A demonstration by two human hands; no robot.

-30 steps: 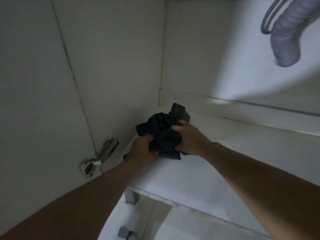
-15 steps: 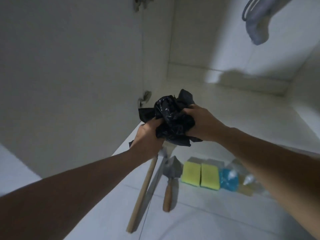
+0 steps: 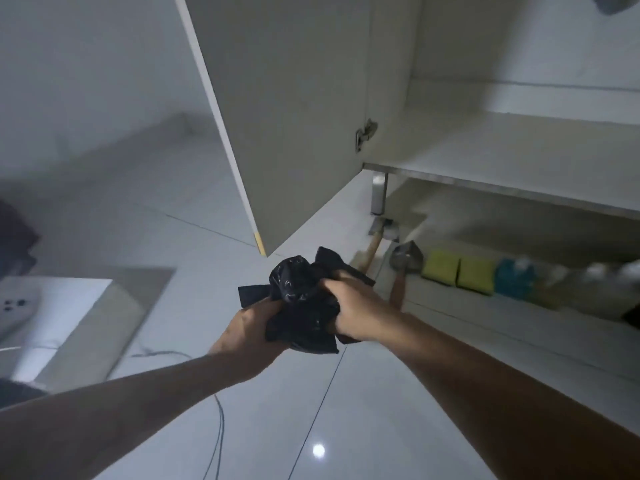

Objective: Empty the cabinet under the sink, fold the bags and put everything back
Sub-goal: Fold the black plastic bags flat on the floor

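Observation:
A crumpled bundle of black plastic bags (image 3: 299, 296) hangs over the white tiled floor, out in front of the cabinet. My left hand (image 3: 247, 332) grips it from below and the left. My right hand (image 3: 356, 306) grips its right side with curled fingers. The cabinet shelf (image 3: 502, 157) behind them shows nothing on it. Along the floor under the cabinet lie a wooden-handled hammer (image 3: 375, 242), a small trowel (image 3: 405, 259), two yellow sponges (image 3: 457, 275), a blue packet (image 3: 514, 278) and clear bottles (image 3: 588, 285).
The open cabinet door (image 3: 287, 123) stands left of the shelf, its lower corner close to the bundle. A cabinet leg (image 3: 378, 194) stands by the hammer. A low white block (image 3: 79, 320) and a thin cable (image 3: 218, 420) lie on the floor at left.
Both hands have pulled the black bundle out of the cabinet's back left corner and down to the left, over the floor. The view has swung out to show the door and floor.

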